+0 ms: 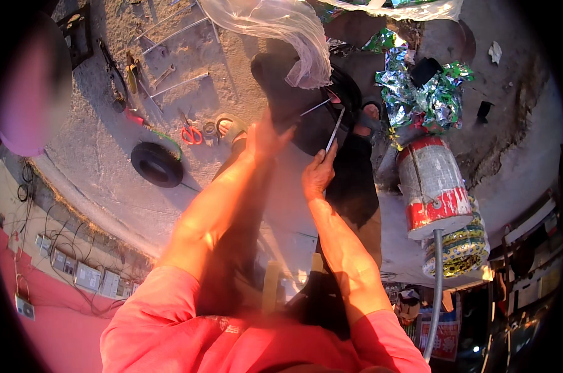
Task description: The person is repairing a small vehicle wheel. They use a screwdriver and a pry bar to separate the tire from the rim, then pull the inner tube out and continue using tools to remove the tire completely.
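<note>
My right hand (318, 173) is closed around a slim metal lever (335, 130) that points up toward a black tyre (348, 87) lying between my feet. A second metal rod (315, 107) slants against the tyre's near side. My left hand (269, 142) hovers to the left of the tyre, smeared by motion, so I cannot make out its fingers or whether they hold anything. Translucent plastic sheeting (306, 53) hangs over the tyre's far side and hides part of it.
Red-handled scissors (192, 134) and a small black tyre (157, 165) lie at left, below pliers (132, 73) and a spanner (165, 76). Crumpled shiny foil wrapping (418, 93) is at right, above a red-and-white cylinder (432, 186) with a grey pipe (437, 280).
</note>
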`<state>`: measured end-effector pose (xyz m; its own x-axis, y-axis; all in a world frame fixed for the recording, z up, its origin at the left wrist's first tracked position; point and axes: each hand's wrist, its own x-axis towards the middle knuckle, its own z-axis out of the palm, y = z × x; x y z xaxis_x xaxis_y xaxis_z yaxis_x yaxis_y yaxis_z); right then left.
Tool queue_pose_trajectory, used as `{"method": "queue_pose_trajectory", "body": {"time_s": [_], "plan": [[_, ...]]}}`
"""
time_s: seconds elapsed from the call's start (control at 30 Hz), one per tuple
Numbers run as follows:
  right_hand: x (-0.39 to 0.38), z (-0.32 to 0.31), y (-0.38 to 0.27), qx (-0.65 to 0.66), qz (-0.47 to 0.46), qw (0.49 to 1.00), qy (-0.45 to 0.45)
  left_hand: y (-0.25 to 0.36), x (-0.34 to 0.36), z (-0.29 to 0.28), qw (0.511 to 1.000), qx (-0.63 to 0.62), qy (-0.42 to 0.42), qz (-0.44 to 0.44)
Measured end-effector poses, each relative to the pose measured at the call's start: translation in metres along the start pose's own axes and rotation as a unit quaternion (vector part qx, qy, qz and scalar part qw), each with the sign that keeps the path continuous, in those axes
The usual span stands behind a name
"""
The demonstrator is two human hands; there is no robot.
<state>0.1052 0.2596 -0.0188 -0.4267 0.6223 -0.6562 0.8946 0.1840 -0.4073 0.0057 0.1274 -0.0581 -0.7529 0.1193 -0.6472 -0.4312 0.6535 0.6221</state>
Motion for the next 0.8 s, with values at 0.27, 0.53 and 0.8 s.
{"method": "queue_pose_trajectory", "body": {"time_s": [0.27, 0.53, 0.8], "plan": [[-0.022, -0.096, -0.049, -0.056, 0.103, 0.962, -0.245, 0.010, -0.032, -0.061, 0.994, 0.104, -0.005, -0.045], [-0.056, -0.214, -0.090, 0.005, 0.180, 0.920, -0.348, -0.027, -0.062, -0.094, 0.995, 0.090, 0.033, -0.010], [0.032, -0.161, -0.110, -0.062, 0.022, 0.963, -0.263, -0.024, -0.074, -0.126, 0.996, 0.059, -0.016, -0.071]]}}
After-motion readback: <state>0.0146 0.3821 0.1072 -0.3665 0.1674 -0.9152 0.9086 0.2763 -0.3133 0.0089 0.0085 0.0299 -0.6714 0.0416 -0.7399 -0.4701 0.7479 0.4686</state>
